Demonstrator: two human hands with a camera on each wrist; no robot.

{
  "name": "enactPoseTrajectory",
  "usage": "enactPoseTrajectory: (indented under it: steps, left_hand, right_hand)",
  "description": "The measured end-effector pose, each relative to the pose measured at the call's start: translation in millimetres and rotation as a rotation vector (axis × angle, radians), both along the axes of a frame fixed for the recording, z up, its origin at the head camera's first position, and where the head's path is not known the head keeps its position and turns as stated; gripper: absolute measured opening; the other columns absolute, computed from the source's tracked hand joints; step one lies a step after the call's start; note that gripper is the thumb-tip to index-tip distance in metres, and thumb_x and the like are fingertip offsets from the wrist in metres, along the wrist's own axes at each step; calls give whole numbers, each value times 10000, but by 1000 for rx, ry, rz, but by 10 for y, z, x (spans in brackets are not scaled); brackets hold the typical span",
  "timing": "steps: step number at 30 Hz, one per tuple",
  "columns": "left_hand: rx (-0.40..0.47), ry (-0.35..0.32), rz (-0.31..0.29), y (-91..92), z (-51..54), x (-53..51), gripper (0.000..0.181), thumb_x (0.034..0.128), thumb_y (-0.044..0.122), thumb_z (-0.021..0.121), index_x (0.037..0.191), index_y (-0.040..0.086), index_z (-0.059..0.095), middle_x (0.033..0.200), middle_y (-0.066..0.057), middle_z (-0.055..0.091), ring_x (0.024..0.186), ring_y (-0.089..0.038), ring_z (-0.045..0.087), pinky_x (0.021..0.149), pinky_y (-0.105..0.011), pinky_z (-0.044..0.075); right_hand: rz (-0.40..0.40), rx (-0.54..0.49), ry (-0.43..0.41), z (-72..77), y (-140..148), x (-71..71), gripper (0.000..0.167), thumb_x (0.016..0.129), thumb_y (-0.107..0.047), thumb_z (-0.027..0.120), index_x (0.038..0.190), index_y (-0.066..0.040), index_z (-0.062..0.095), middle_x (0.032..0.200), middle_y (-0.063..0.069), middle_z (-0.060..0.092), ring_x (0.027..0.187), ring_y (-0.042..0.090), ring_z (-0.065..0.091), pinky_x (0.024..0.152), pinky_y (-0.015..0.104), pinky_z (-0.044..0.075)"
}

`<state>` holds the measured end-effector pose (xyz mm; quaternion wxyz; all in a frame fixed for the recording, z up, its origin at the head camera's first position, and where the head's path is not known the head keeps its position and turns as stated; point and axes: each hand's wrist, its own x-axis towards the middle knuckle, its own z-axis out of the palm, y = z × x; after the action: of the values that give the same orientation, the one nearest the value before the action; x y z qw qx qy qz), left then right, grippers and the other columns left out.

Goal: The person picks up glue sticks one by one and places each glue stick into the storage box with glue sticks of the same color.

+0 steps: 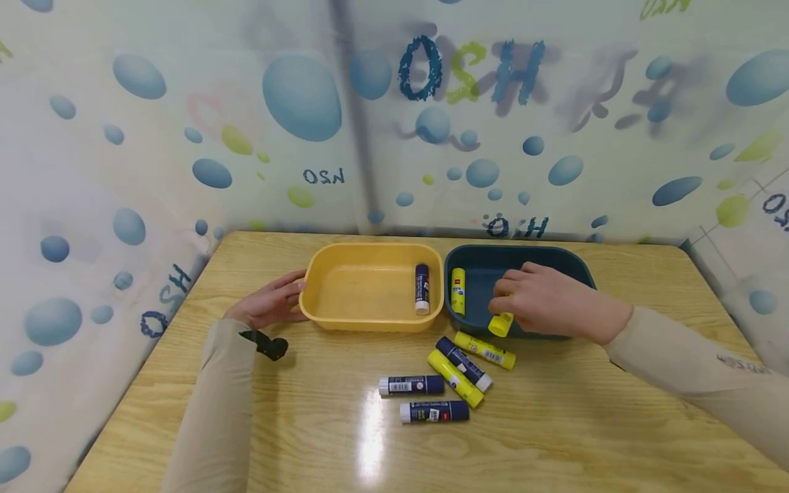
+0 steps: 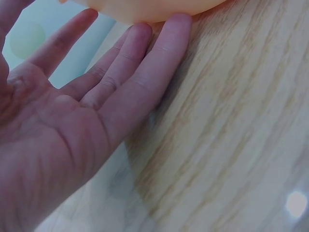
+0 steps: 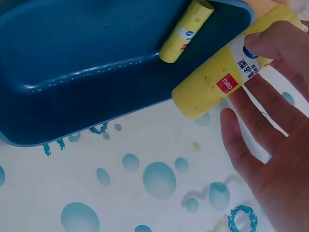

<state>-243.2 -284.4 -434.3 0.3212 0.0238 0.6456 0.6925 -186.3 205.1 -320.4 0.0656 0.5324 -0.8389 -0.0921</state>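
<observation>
My right hand [image 1: 542, 298] pinches a yellow glue stick [image 1: 501, 323] over the front part of the dark blue tray [image 1: 579, 270]. In the right wrist view, thumb and fingers of the hand [image 3: 275, 130] grip the glue stick [image 3: 217, 82] near one end, its label showing. Another yellow glue stick [image 1: 458, 291] lies in the blue tray. My left hand [image 1: 271, 302] rests its fingers against the left side of the yellow tray [image 1: 311, 311]; in the left wrist view the fingers of the hand [image 2: 96, 101] are extended at the tray's wall [image 2: 145, 9]. A navy glue stick [image 1: 422, 289] lies inside the yellow tray.
In front of the trays on the wooden table [image 1: 320, 424] lie yellow glue sticks [image 1: 485, 350] [image 1: 455, 378] and navy glue sticks [image 1: 464, 363] [image 1: 411, 385] [image 1: 434, 411]. A patterned curtain [image 1: 394, 157] hangs behind the table. The two trays stand side by side.
</observation>
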Motion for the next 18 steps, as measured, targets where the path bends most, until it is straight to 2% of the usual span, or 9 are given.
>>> enactPoseTrajectory:
  steps: [8, 18]
  left_hand:
    - [22, -15, 10, -14, -16, -8, 573, 1068, 210, 373, 1556, 92, 96, 1569, -194, 147, 1201, -154, 489, 977, -554, 417]
    - [8, -22, 23, 1, 13, -7, 572, 1070, 211, 367, 1559, 102, 90, 1554, -183, 186, 1186, -151, 501, 972, -541, 429]
  right_hand:
    - [-16, 37, -21, -85, -9, -136, 244, 759, -21, 783, 948, -158, 711, 925, 25, 649, 831, 215, 561, 649, 322, 453]
    - [-49, 126, -12, -298, -48, -343, 185, 810, -40, 768, 934, -168, 718, 877, 16, 626, 784, 206, 530, 628, 313, 420]
